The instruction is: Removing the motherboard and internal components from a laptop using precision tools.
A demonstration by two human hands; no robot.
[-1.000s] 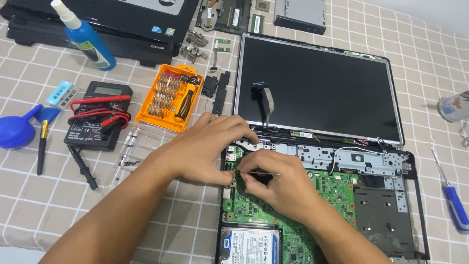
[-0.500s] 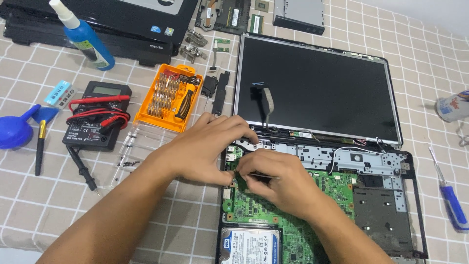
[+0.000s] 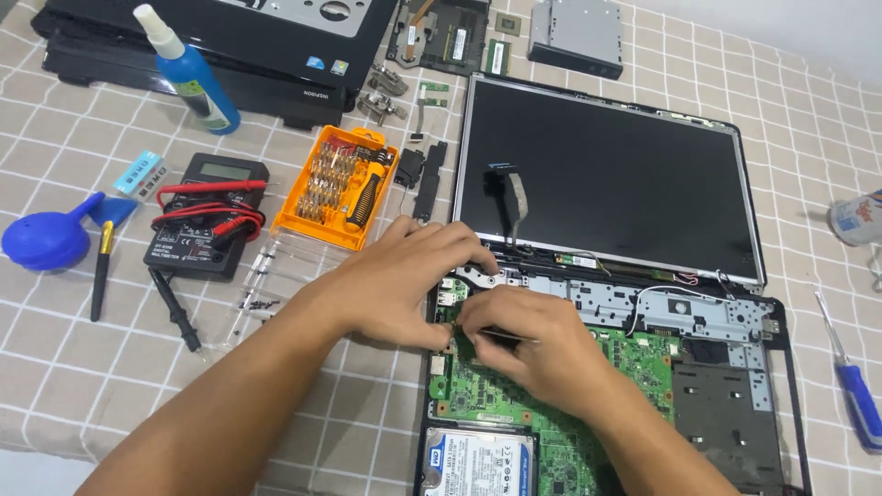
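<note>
Hands unmoved since a moment ago — your left hand (image 3: 404,280) rests curled on the laptop's (image 3: 634,367) left hinge corner, your right hand (image 3: 533,344) pinches a thin dark tool (image 3: 503,337) over the green board (image 3: 496,395); work continues there.

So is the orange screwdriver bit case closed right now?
No, the orange bit case lies open on the checked cloth, showing rows of metal bits and a black-and-orange driver handle inside.

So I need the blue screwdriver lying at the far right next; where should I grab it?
Take the blue screwdriver by its thick blue handle, coming from above. It lies flat on the checked cloth, thin shaft pointing away from you, handle nearest, with open space around it.
</note>
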